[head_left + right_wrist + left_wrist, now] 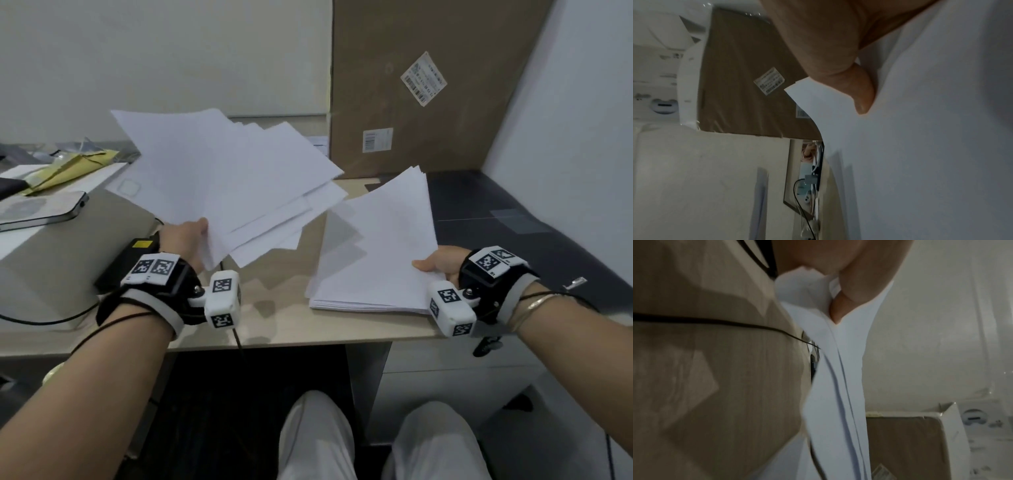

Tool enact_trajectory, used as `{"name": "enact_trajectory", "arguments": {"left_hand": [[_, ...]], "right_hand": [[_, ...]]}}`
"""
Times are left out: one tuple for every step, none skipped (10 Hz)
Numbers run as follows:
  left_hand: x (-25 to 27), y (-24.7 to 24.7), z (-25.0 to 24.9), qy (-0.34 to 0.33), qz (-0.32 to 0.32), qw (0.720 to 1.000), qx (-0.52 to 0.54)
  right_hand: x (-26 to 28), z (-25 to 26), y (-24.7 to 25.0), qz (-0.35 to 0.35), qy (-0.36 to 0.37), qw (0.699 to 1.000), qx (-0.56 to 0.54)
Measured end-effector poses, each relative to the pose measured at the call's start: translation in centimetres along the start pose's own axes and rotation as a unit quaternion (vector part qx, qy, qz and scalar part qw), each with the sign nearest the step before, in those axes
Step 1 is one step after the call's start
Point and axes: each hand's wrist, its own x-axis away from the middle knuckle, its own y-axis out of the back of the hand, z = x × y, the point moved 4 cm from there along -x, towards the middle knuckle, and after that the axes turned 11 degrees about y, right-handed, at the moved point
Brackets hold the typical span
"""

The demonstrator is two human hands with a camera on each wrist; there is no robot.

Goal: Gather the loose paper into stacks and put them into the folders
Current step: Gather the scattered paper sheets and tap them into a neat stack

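My left hand (pixel 186 236) grips the near corner of a fanned bunch of white sheets (pixel 226 171) and holds it raised above the desk; the left wrist view shows the thumb (pixel 840 305) pinching the same sheets (pixel 834 386) edge-on. My right hand (pixel 438 262) pinches the right edge of a squarer stack of white paper (pixel 373 246), whose near edge lies on the desk while its far end lifts. In the right wrist view the thumb (pixel 861 95) presses on the top sheet (pixel 920 146). No folder is clearly in view.
A tall cardboard box (pixel 428 85) stands at the back of the wooden desk (pixel 274 315). A phone (pixel 41 209) lies at the left, with yellow envelopes (pixel 68 164) behind it and a black power brick (pixel 130 257) by my left wrist. A dark surface (pixel 496 219) lies right.
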Motion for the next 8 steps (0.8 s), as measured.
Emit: {"name": "enact_trajectory", "arguments": {"left_hand": [[-0.4,-1.5,0.8,-0.015,0.069,0.997,0.006],[1.5,-3.1,2.1,-0.012,0.113,0.993,-0.021],[1.9,-3.7,3.1,-0.004,0.152,0.986,-0.064],[1.7,-3.8,3.7,0.013,0.176,0.982,-0.074],[2.4,-4.6,3.9,0.013,0.212,0.973,-0.086],[3.6,-5.4,4.0,0.012,0.256,0.962,-0.093],[4.1,-5.8,4.4,0.037,0.283,0.955,-0.081],[3.9,-6.0,5.2,0.087,0.285,0.952,-0.068]], "right_hand": [[-0.5,1.6,-2.1,0.018,0.045,0.998,-0.038],[0.5,3.4,-3.4,0.034,0.059,0.995,-0.076],[0.5,3.5,-2.4,-0.007,0.053,0.996,-0.078],[1.2,4.2,-0.2,-0.098,0.076,0.99,-0.063],[3.0,5.4,0.6,-0.076,0.115,0.981,-0.134],[3.4,5.7,1.2,-0.082,0.161,0.982,-0.056],[3.1,5.2,1.6,-0.109,0.156,0.981,-0.022],[3.2,4.3,1.7,-0.133,0.148,0.977,-0.082]]}}
